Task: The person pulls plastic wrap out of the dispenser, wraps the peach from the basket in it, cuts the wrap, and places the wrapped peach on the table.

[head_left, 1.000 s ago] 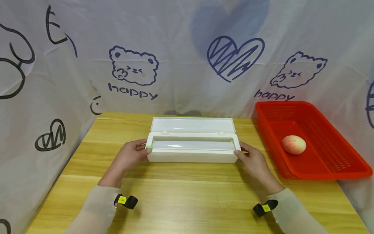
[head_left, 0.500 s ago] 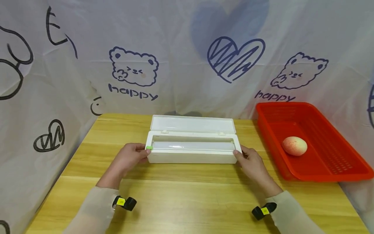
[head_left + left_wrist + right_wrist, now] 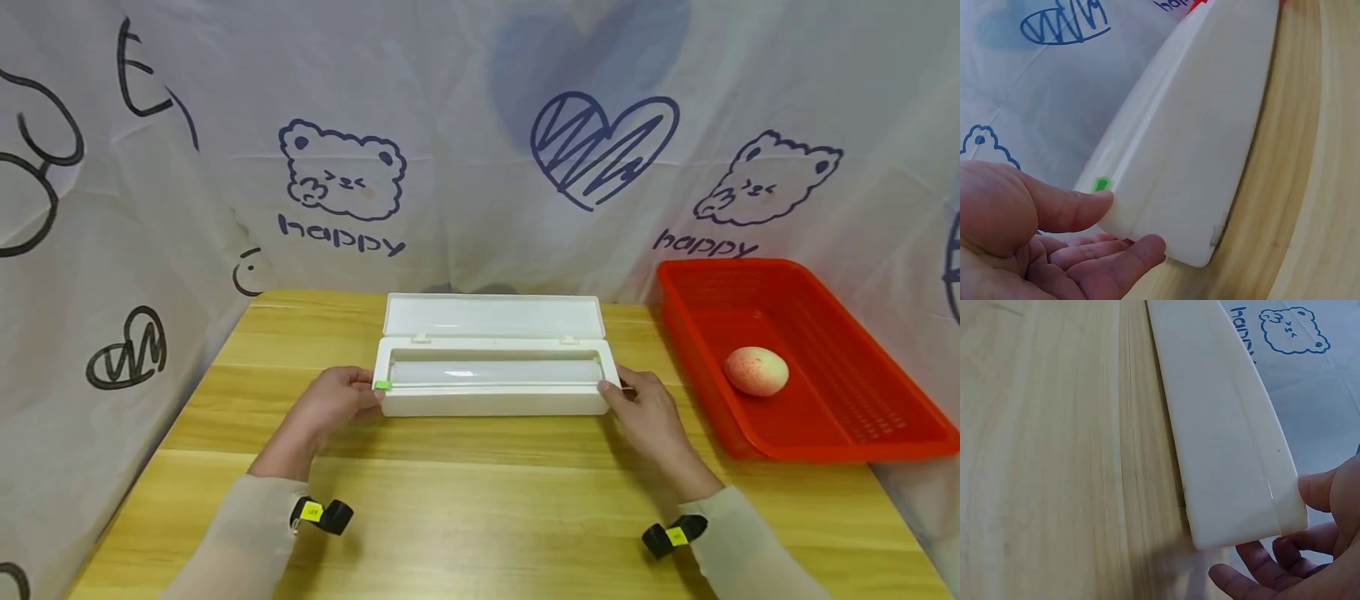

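A long white cling film dispenser sits on the wooden table, its lid raised toward the back. Inside lies a pale roll of film, and a green slider shows at the front left corner. My left hand grips the left end, thumb at the top edge beside the slider, as the left wrist view shows. At the other end, my right hand holds the box with its thumb on the upper front corner and its fingers by the end wall. The dispenser's underside is hidden.
A red plastic basket with a peach in it stands to the right, overhanging the table's right side. A white cloth with drawn hearts and bears hangs behind the table and along its left.
The dispenser has shifted slightly left and turned a little, its left front corner now nearer me. Both hands have moved slightly with it and keep their hold on its ends.
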The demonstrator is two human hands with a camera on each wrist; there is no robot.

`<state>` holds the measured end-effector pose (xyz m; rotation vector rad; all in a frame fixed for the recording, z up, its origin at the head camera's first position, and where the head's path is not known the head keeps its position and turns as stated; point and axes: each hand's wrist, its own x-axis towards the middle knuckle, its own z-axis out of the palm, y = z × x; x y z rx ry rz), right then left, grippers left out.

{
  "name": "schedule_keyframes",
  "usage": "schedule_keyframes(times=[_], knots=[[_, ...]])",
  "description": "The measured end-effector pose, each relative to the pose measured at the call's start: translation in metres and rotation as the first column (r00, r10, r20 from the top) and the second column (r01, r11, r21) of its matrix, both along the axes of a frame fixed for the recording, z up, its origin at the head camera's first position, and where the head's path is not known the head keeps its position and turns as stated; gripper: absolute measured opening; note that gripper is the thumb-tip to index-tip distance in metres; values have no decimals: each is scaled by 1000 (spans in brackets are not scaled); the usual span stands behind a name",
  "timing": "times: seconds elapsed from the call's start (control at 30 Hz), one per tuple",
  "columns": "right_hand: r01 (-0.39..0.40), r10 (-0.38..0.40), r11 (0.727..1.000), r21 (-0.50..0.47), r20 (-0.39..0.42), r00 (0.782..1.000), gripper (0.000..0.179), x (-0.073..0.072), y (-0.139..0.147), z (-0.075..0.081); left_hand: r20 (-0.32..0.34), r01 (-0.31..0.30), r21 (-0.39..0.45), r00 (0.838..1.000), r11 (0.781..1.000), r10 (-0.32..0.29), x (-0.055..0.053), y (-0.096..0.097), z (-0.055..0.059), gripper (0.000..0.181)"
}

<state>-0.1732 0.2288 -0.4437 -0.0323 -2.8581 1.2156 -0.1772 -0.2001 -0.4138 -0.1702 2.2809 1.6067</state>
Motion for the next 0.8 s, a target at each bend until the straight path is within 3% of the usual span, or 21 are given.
schedule_keyframes(times=[0.27,0.4,0.53,0.67,0.8], knots=[[-18,18,1000,-3,68,998,60,-4,2,0,-32,9,6,999,1000,-9,2,0,-4,65],[-59,59,998,-6,68,996,63,-7,6,-2,-60,75,12,995,997,-74,0,-1,-6,68],[-90,92,995,-31,73,993,66,-11,9,-2,-29,144,45,989,989,-143,-7,-8,-5,63],[-17,25,998,-60,130,991,64,-16,6,-1,6,109,7,994,994,-109,-21,-10,-3,57],[63,-52,996,-61,164,985,62,-21,0,0,-14,18,-133,1000,991,-20,-33,-3,-5,55]])
